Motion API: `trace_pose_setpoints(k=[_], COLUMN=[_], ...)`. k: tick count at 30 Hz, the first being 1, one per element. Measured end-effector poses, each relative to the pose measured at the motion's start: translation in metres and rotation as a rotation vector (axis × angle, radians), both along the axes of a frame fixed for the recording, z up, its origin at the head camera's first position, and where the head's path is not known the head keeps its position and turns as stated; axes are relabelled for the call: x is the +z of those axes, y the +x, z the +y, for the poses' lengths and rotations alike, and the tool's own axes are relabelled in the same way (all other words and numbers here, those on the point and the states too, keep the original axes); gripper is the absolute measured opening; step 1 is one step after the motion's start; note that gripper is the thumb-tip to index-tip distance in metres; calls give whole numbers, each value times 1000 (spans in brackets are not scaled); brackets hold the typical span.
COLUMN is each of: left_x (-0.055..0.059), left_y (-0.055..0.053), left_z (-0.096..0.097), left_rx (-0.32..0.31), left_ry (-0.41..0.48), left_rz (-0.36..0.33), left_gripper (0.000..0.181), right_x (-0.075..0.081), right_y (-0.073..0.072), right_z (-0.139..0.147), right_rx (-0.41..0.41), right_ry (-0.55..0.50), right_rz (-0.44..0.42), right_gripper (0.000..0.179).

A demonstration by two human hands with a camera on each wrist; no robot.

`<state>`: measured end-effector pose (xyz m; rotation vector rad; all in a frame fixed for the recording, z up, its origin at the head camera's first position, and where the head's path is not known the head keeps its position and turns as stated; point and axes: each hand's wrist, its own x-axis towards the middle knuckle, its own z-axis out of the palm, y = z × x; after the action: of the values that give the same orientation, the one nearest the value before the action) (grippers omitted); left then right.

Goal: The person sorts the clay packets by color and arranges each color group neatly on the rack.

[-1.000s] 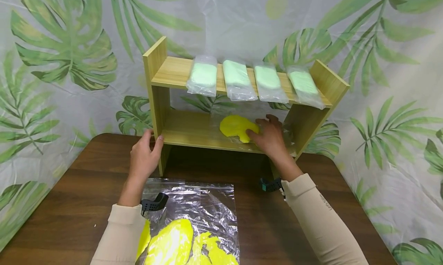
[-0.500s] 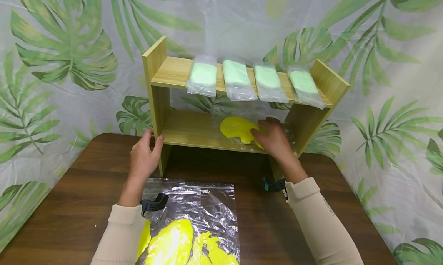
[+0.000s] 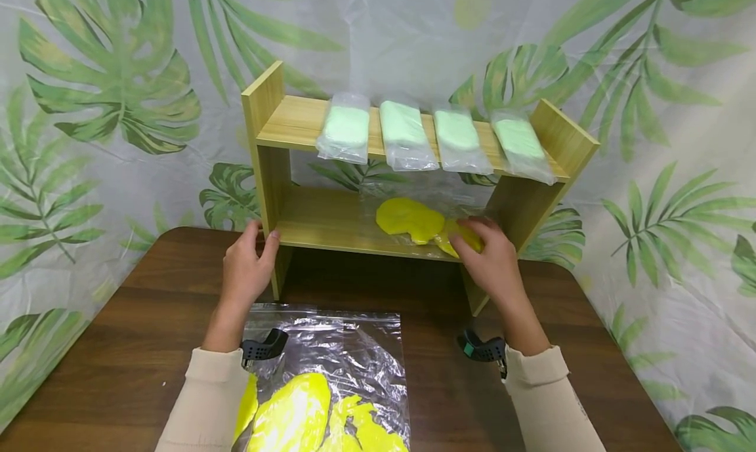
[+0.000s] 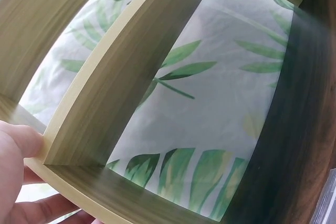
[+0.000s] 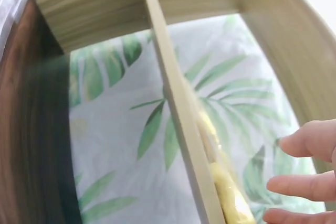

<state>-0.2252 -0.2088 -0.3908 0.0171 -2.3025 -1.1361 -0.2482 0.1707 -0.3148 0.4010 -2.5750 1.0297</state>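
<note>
My left hand (image 3: 245, 265) grips the left side panel of a small wooden shelf (image 3: 331, 245), thumb on its front edge and fingers curled round the outside, as the left wrist view shows. On the lower board, toward the right, lies a clear bag holding flat, dough-like yellow pieces (image 3: 407, 219). My right hand (image 3: 491, 254) hovers by the bag's right end with its fingers spread and slightly bent. In the right wrist view the fingertips (image 5: 278, 183) stand a little apart from the yellow bag (image 5: 231, 195).
Several clear packets with pale green blocks (image 3: 404, 127) lie along the top board, overhanging its front. A large zip bag (image 3: 366, 327) with flat yellow pieces lies on the dark wooden table (image 3: 106, 373) before the shelf. A leaf-patterned cloth (image 3: 118, 176) hangs behind.
My right hand has moved right and toward me over the lower board, uncovering the second yellow piece. The left hand has stayed on the shelf's side panel.
</note>
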Motion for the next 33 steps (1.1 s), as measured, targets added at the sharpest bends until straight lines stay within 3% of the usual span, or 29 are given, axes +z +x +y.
trace_pose_setpoints(k=[7,14,19,26,33], left_x=[0,1,1,0,0], left_y=[0,0,1,1,1], left_z=[2,1,1,2,1], left_rx=[-1,5,9,5,-7], left_ry=[-5,1,-1,-2,-3], left_rz=[12,6,10,11,16], left_gripper=[38,38,37,37,36], right_x=[-12,-30,-55,-92,-114], right_y=[34,63,78,93,110], right_z=[11,13,12,13,12], right_rx=[11,122,167,149,156], right_ry=[-121,-199,-234,-293,-334], right_rz=[-10,-78,-180,-327,-435], right_gripper=[37,33,34,32,33])
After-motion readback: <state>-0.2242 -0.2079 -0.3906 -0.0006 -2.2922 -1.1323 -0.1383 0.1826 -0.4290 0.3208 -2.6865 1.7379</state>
